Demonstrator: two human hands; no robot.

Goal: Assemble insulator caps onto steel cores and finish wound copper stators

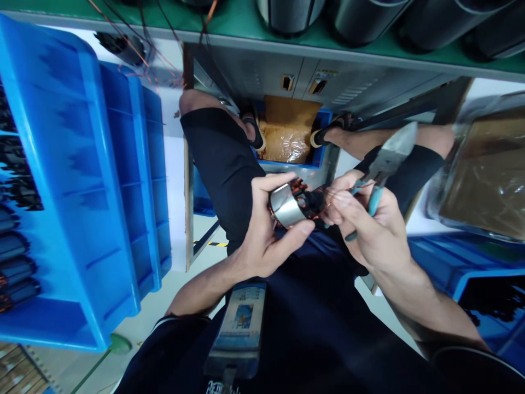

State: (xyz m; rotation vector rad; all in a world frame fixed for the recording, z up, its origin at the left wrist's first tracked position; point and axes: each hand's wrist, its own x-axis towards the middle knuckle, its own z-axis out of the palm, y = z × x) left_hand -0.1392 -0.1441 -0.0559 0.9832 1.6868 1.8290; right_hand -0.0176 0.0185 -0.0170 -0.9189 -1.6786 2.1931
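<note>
My left hand [266, 230] is wrapped round a motor stator [287, 205], a silver metal ring with black end pieces and copper windings. It is held tilted above my lap. My right hand [369, 219] is closed at the stator's right end, thumb and fingertips pinching thin copper wire [361, 187]. Cutting pliers [389, 156] with teal handles also sit in that hand, their grey jaws pointing up and away from the stator. Part of the handles is hidden by the fingers, and the exact spot where the wire meets the stator is blurred.
Blue bins [90, 219] stand at the left, with dark parts inside. Large dark cylinders [365, 19] line the green bench [241, 24] ahead. At the right are a plastic-wrapped box [488, 169] and another blue bin [443, 262]. A box with cardboard [287, 131] lies between my feet.
</note>
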